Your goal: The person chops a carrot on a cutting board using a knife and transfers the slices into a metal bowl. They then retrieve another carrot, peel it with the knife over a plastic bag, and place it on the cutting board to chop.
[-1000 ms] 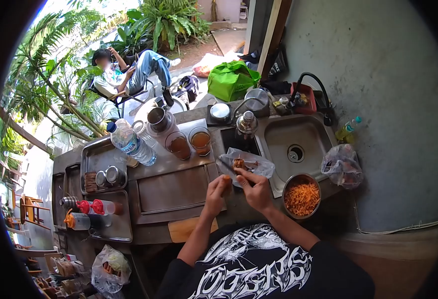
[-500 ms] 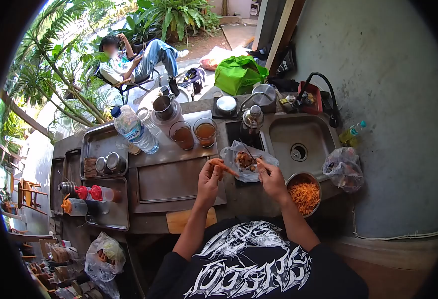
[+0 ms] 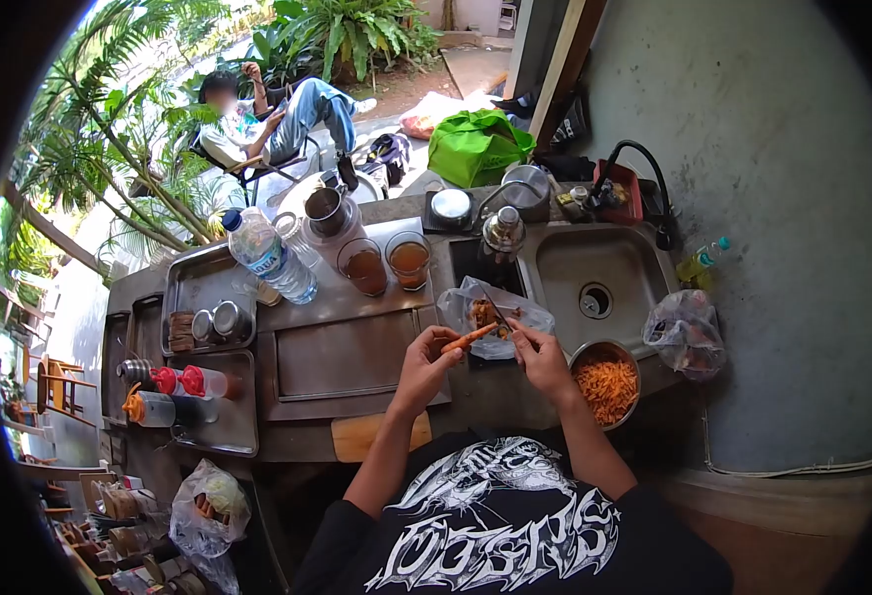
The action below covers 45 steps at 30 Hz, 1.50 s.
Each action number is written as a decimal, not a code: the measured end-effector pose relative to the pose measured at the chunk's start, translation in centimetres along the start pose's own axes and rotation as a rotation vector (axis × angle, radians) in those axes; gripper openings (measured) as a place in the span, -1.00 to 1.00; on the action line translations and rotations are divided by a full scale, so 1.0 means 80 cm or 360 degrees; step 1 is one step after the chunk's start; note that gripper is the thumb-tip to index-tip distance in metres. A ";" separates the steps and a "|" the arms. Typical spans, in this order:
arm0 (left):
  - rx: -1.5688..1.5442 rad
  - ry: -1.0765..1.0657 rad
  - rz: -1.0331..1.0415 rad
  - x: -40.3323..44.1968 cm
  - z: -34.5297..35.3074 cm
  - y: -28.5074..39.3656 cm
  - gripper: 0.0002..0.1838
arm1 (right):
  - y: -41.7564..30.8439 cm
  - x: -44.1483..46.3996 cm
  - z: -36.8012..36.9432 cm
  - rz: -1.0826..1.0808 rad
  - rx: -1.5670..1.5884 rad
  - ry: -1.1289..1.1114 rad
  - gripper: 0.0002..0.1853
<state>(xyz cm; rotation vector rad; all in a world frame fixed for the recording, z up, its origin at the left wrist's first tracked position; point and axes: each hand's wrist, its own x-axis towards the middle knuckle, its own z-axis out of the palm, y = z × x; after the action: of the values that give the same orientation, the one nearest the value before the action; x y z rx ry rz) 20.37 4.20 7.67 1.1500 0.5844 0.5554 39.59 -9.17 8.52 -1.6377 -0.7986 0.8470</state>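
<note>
A slim orange carrot (image 3: pixel 470 338) is gripped in my left hand (image 3: pixel 421 369), its tip pointing up and right. My right hand (image 3: pixel 543 363) is closed round the handle of a knife (image 3: pixel 496 308), whose thin dark blade slants up and left, close to the carrot's tip. Beneath the blade lies an opened clear plastic bag (image 3: pixel 532 316) with brown-orange scraps (image 3: pixel 482 313) in it. Shredded carrot (image 3: pixel 606 390) fills a metal bowl (image 3: pixel 637 373) beside my right forearm.
A sink (image 3: pixel 555 263) lies beyond my right hand, with a tied plastic bag (image 3: pixel 685 335) at its right. Two glasses of brown drink (image 3: pixel 409 264), a water bottle (image 3: pixel 267 256) and a metal shaker (image 3: pixel 503 233) stand at the back. A person (image 3: pixel 247 129) sits outside.
The carrot has swung from pointing down-right to pointing up-right, and my left hand has turned with it. The knife has tilted, its blade now near the carrot's tip.
</note>
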 end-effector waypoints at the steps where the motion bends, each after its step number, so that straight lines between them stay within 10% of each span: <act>1: 0.0015 -0.0024 0.0016 0.000 -0.001 -0.004 -0.75 | 0.005 0.000 0.000 0.0066 0.0038 -0.0004 -0.54; 18: -0.0194 -0.0405 -0.0377 -0.009 0.022 0.005 -0.53 | -0.017 -0.018 0.038 -0.0194 -0.0334 0.0186 -0.51; 20: -0.0325 -0.0104 -0.0261 0.001 0.021 -0.029 -0.55 | -0.016 -0.019 0.049 -0.0672 -0.0488 0.0254 -0.53; 45: -0.0423 -0.0030 -0.0244 0.001 0.033 -0.027 -0.57 | -0.022 -0.033 0.062 -0.0510 -0.1097 0.0284 -0.62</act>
<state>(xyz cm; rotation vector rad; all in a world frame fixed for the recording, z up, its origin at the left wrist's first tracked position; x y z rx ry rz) 22.43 1.82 6.36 0.8507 0.5588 0.4738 33.84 -8.54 9.74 -2.0591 -1.2707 0.1884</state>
